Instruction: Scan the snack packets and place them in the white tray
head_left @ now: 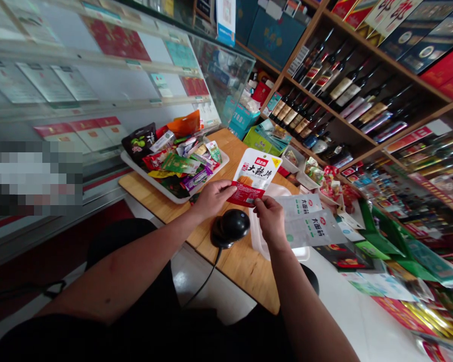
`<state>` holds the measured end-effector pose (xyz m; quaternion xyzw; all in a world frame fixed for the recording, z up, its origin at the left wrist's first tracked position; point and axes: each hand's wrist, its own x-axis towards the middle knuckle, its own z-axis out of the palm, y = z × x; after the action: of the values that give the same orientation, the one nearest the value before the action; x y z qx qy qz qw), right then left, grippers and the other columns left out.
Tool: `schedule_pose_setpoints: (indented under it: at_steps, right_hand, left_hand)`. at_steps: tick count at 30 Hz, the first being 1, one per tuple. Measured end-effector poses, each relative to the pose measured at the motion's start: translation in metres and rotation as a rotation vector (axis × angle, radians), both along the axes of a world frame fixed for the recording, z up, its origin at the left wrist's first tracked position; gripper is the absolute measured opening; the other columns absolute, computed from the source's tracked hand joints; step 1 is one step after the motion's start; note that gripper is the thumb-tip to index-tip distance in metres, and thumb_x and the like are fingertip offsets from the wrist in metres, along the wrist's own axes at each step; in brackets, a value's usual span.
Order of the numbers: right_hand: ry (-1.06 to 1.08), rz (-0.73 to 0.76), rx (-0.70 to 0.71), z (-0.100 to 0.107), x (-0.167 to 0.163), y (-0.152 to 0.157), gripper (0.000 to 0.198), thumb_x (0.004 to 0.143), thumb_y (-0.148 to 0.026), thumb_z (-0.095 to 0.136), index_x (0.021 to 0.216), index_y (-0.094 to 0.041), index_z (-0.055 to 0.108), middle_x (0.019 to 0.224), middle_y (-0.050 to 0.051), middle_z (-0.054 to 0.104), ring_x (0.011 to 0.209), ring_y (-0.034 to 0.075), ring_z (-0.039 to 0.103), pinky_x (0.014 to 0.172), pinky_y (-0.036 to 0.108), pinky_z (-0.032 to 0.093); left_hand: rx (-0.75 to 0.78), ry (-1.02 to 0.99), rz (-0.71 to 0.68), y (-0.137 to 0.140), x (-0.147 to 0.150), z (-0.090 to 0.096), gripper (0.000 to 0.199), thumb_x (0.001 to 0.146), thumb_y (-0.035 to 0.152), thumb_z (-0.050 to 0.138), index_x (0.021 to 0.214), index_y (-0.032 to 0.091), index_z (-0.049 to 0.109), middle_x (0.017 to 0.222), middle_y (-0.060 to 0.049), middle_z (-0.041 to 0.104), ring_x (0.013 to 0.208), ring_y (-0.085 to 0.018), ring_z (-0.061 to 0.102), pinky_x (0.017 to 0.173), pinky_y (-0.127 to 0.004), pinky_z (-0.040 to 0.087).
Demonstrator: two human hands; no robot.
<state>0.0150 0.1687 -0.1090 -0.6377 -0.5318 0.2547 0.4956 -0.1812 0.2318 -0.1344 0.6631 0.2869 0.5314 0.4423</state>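
A red and white snack packet (257, 173) with large black lettering is held up over the wooden table. My left hand (214, 197) pinches its lower left edge, and my right hand (270, 216) grips the lower right corner. Just below the packet a black scanner-like device (232, 224) with a cable stands on the table (196, 229). To the left lies a white tray (162, 188) piled with assorted wrapped snacks. On the right, partly behind my right hand, is a whitish plastic tub (259, 240) with grey-silver packets (311, 229) lying across it.
A glass display case (109, 90) with flat boxes runs along the left. Wooden shelves (362, 130) with bottles stand at the back right. Several snack boxes and bags, among them a green box (381, 234), crowd the right side. The table's front edge faces my legs.
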Motion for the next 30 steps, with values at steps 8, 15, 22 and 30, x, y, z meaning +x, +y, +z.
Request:
schedule_pose_setpoints:
  at_steps: [8, 15, 22, 30]
  right_hand:
    - [-0.117, 0.076, -0.031, -0.016, -0.001, 0.016, 0.022, 0.087, -0.034, 0.061, 0.089, -0.016, 0.072, 0.084, 0.003, 0.071, 0.079, 0.017, 0.06, 0.074, 0.028, 0.044]
    - [-0.089, 0.136, -0.142, -0.026, 0.004, 0.02, 0.026, 0.083, -0.037, 0.063, 0.088, -0.015, 0.076, 0.082, 0.005, 0.072, 0.074, 0.018, 0.061, 0.073, 0.029, 0.046]
    - [-0.03, 0.149, -0.12, -0.036, 0.008, 0.023, 0.027, 0.081, -0.033, 0.064, 0.097, -0.017, 0.079, 0.091, 0.006, 0.075, 0.083, 0.022, 0.066, 0.073, 0.029, 0.049]
    - [-0.097, 0.094, -0.074, -0.033, 0.008, 0.029, 0.022, 0.086, -0.035, 0.062, 0.082, -0.018, 0.075, 0.077, 0.005, 0.071, 0.071, 0.018, 0.062, 0.069, 0.029, 0.048]
  left_hand:
    - [0.075, 0.126, 0.189, 0.005, -0.001, -0.013, 0.03, 0.103, 0.034, 0.045, 0.084, 0.016, 0.06, 0.075, -0.002, 0.059, 0.072, -0.016, 0.053, 0.068, -0.029, 0.035]
    - [0.063, 0.23, 0.22, 0.004, -0.004, -0.02, 0.028, 0.102, 0.029, 0.043, 0.079, 0.017, 0.053, 0.071, -0.001, 0.053, 0.068, -0.015, 0.048, 0.066, -0.03, 0.032]
    - [0.034, 0.289, 0.239, 0.003, -0.01, -0.027, 0.024, 0.1, 0.025, 0.046, 0.085, 0.016, 0.063, 0.082, -0.004, 0.064, 0.076, -0.016, 0.056, 0.072, -0.03, 0.037]
    - [0.056, 0.254, 0.255, 0.007, -0.007, -0.025, 0.022, 0.099, 0.027, 0.052, 0.09, 0.016, 0.069, 0.081, -0.003, 0.067, 0.074, -0.015, 0.058, 0.07, -0.029, 0.04]
